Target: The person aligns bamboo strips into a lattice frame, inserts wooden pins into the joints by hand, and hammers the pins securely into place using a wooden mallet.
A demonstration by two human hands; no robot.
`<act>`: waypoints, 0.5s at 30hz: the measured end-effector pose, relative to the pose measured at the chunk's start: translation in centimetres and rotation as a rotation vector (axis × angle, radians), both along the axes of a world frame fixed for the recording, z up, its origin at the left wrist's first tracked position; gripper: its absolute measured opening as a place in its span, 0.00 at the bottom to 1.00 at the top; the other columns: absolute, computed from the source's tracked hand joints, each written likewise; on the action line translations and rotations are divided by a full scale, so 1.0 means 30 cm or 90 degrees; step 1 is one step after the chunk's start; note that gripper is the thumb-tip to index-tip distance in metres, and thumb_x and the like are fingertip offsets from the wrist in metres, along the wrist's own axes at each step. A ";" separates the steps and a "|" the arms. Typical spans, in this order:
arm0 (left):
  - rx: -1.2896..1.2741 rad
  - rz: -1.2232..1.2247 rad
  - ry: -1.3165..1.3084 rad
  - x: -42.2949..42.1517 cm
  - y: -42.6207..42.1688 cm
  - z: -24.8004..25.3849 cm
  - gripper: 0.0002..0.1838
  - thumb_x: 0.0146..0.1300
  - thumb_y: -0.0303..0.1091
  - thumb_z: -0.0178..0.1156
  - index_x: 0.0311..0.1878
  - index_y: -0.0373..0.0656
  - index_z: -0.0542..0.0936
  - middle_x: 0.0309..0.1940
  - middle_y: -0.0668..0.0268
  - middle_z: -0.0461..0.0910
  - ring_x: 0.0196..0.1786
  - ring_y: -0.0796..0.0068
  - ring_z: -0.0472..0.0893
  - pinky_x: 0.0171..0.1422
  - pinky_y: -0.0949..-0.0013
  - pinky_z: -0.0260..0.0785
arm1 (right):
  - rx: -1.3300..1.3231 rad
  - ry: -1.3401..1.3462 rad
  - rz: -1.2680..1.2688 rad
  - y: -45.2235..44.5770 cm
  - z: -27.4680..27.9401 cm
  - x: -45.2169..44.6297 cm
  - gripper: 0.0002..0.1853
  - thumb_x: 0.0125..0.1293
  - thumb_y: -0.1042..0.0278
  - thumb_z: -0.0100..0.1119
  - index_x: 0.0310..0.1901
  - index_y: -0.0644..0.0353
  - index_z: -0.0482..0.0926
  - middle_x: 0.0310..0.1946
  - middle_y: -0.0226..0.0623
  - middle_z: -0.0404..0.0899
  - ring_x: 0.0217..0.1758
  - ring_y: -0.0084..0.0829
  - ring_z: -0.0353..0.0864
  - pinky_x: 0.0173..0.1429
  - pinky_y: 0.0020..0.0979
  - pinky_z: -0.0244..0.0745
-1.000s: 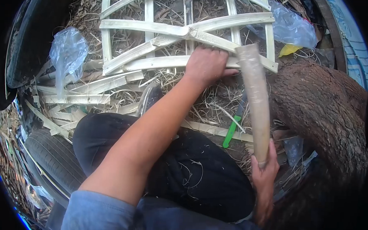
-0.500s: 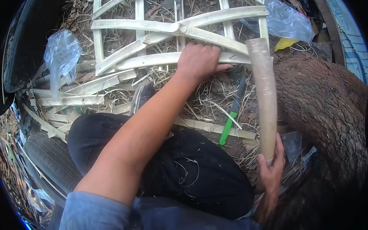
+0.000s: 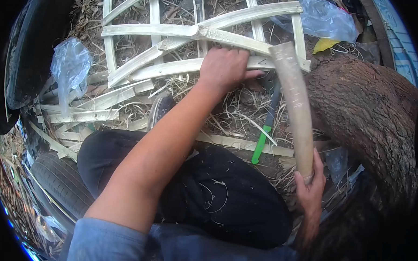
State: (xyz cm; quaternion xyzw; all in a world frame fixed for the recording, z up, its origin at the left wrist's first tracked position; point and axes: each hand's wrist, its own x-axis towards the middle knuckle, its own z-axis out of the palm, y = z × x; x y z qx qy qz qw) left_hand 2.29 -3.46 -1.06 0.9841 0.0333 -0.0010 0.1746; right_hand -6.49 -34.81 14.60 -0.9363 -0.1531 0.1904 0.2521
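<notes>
"Before I look farther out, what lies nearest my camera?"

"Dark trousers [image 3: 234, 192] with pale shavings on them, and a tyre [image 3: 60, 182] to their left. Just past the right knee, my right hand [image 3: 310, 187] is closed around the near end of a thick wooden stick [image 3: 297, 106]."

"How does the stick lie?"

"Its far end points away from me and overlaps the lower right of the pale frame [image 3: 162, 31] in my view; I can't tell if they touch. Left of the stick, a green-handled knife [image 3: 260, 144] lies across a flat pale strip [image 3: 229, 141], blade pointing away."

"And my left hand [image 3: 224, 68]?"

"Farther out, knuckles up, clasping the frame's lower curved strip, thumb stretched to the right. Its fingertips are hidden. The frame sits over the littered ground, its crossing strips running away from me."

"What is around it?"

"Loose strips [image 3: 110, 96] at its lower left, a clear plastic bag [image 3: 72, 66] beyond them, a rough trunk [image 3: 368, 114] on the right, then a yellow leaf [image 3: 324, 44] and crumpled plastic [image 3: 328, 23] at the upper right."
</notes>
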 end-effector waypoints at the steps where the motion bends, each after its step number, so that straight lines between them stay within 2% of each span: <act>1: -0.004 -0.009 0.003 -0.006 0.000 0.000 0.35 0.59 0.73 0.50 0.31 0.45 0.80 0.24 0.61 0.84 0.29 0.64 0.85 0.36 0.63 0.75 | 0.099 -0.026 -0.052 -0.014 -0.019 -0.016 0.37 0.58 0.72 0.64 0.70 0.63 0.62 0.59 0.58 0.75 0.61 0.53 0.78 0.63 0.41 0.72; 2: -0.007 -0.021 0.006 -0.014 -0.001 0.001 0.35 0.59 0.73 0.50 0.31 0.45 0.80 0.25 0.61 0.84 0.29 0.65 0.85 0.35 0.63 0.75 | 0.099 -0.018 -0.051 -0.014 -0.023 -0.020 0.37 0.58 0.72 0.64 0.70 0.63 0.62 0.59 0.58 0.75 0.61 0.53 0.78 0.63 0.41 0.72; 4: 0.004 -0.021 -0.008 -0.015 -0.008 0.003 0.35 0.58 0.73 0.51 0.32 0.44 0.80 0.24 0.60 0.84 0.30 0.64 0.85 0.36 0.62 0.76 | -0.032 0.082 -0.017 0.025 -0.011 -0.008 0.37 0.58 0.73 0.64 0.70 0.64 0.61 0.60 0.58 0.74 0.61 0.52 0.78 0.64 0.41 0.71; 6: -0.018 0.000 0.030 -0.007 -0.007 0.014 0.36 0.59 0.73 0.50 0.32 0.43 0.80 0.23 0.60 0.83 0.31 0.63 0.86 0.37 0.61 0.77 | -0.026 0.047 0.009 -0.017 -0.041 -0.014 0.38 0.58 0.73 0.64 0.70 0.68 0.60 0.59 0.59 0.74 0.60 0.49 0.79 0.65 0.41 0.70; 8: -0.019 -0.015 0.050 -0.018 0.001 0.014 0.36 0.60 0.73 0.49 0.32 0.43 0.80 0.23 0.60 0.83 0.30 0.62 0.85 0.36 0.60 0.77 | 0.053 -0.034 -0.029 -0.017 -0.024 -0.022 0.38 0.57 0.73 0.64 0.69 0.70 0.60 0.59 0.58 0.75 0.60 0.49 0.79 0.65 0.41 0.70; 9: -0.024 -0.023 0.039 -0.017 0.002 0.009 0.35 0.60 0.72 0.50 0.33 0.43 0.80 0.23 0.60 0.83 0.30 0.62 0.85 0.35 0.60 0.77 | 0.146 -0.060 -0.108 -0.027 -0.049 -0.048 0.38 0.57 0.73 0.64 0.69 0.69 0.60 0.59 0.57 0.75 0.60 0.47 0.78 0.65 0.41 0.70; 12: -0.031 -0.045 0.034 0.000 -0.004 0.014 0.34 0.62 0.70 0.50 0.33 0.41 0.79 0.24 0.59 0.83 0.30 0.61 0.85 0.35 0.60 0.77 | 0.092 -0.016 -0.074 -0.020 -0.019 -0.032 0.38 0.58 0.72 0.64 0.69 0.68 0.61 0.59 0.55 0.75 0.61 0.45 0.77 0.66 0.40 0.69; 15: -0.045 -0.070 -0.032 -0.002 -0.004 -0.001 0.32 0.65 0.66 0.51 0.34 0.40 0.75 0.21 0.56 0.81 0.25 0.56 0.83 0.31 0.57 0.75 | 0.061 0.025 -0.057 -0.009 -0.016 -0.041 0.38 0.58 0.72 0.64 0.70 0.67 0.61 0.59 0.55 0.75 0.61 0.45 0.77 0.66 0.40 0.69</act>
